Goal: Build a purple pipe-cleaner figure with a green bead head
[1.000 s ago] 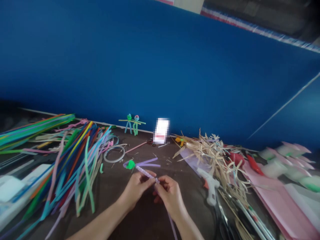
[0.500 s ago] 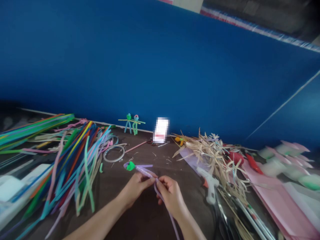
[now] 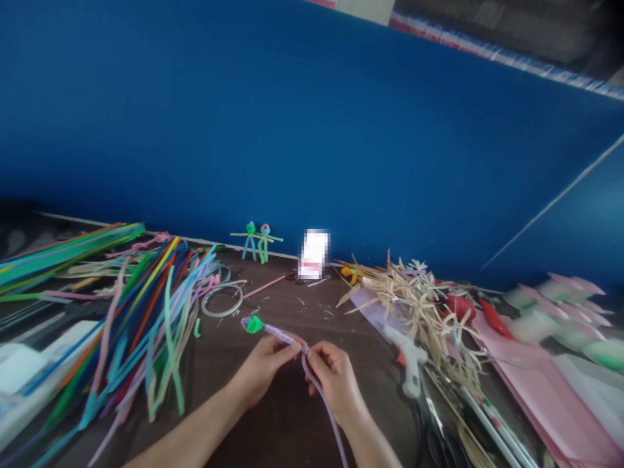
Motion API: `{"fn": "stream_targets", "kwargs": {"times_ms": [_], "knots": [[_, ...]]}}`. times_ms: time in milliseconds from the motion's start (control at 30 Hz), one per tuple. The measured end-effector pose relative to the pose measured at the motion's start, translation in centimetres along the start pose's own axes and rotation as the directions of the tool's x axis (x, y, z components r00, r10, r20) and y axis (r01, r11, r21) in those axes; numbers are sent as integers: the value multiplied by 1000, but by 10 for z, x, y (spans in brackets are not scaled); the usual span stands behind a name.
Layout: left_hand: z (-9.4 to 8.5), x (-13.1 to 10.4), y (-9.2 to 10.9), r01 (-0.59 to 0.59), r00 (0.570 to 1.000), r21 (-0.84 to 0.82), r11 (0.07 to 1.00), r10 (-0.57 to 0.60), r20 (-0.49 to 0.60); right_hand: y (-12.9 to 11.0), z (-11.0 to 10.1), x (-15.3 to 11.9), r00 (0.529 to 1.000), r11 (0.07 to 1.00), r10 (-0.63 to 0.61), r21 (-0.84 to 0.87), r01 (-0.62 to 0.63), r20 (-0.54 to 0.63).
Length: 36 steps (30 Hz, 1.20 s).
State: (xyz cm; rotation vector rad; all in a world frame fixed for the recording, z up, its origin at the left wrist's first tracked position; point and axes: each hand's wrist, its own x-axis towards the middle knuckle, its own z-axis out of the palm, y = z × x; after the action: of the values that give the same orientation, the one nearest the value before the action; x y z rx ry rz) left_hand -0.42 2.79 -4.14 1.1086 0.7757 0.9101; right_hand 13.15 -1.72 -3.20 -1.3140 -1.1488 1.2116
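Observation:
In the head view, my left hand (image 3: pixel 268 365) pinches a purple pipe cleaner (image 3: pixel 280 333) partway along its wound stem. A green tuft (image 3: pixel 254 324) with a purple loop caps the stem's far left end. My right hand (image 3: pixel 335 377) is closed on the same purple strand just right of my left fingertips. From there the loose tail runs down past my right wrist to the bottom edge. Both hands hang over the dark table (image 3: pixel 287 416), their fingertips almost touching.
Many coloured pipe cleaners (image 3: pixel 141 325) lie left, beside a clear tape ring (image 3: pixel 222 300). Two small pipe-cleaner figures (image 3: pixel 257 242) lean by the blue wall, near a blurred bright rectangle (image 3: pixel 314 253). At right are dried strips (image 3: pixel 404 286), a glue gun (image 3: pixel 410 357), scissors (image 3: pixel 439 429) and pink sheets (image 3: pixel 541 390).
The purple strand that stuck out to the right above the stem now lies along it. Both hands keep nearly the same place and grip.

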Motion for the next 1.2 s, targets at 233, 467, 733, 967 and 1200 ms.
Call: {"fn": "stream_targets", "kwargs": {"times_ms": [233, 467, 733, 967, 1200], "knots": [[-1, 0, -4, -24, 991, 0, 1000, 23, -131, -2, -2, 0, 1000, 1000, 9, -7, -9, 24], [-1, 0, 2, -55, 989, 58, 997, 63, -135, 0, -3, 0, 980, 971, 143, 170, -165, 138], [3, -2, 4, -65, 975, 70, 995, 78, -208, 3, 0, -1, 995, 992, -51, -112, 60, 86], [5, -3, 4, -48, 986, 174, 984, 74, -148, -2, -1, -4, 953, 865, -302, -429, 260, -32], [4, -3, 0, -166, 965, 336, 927, 222, -137, -6, -2, -7, 904, 747, -427, -571, 340, -21]]}}
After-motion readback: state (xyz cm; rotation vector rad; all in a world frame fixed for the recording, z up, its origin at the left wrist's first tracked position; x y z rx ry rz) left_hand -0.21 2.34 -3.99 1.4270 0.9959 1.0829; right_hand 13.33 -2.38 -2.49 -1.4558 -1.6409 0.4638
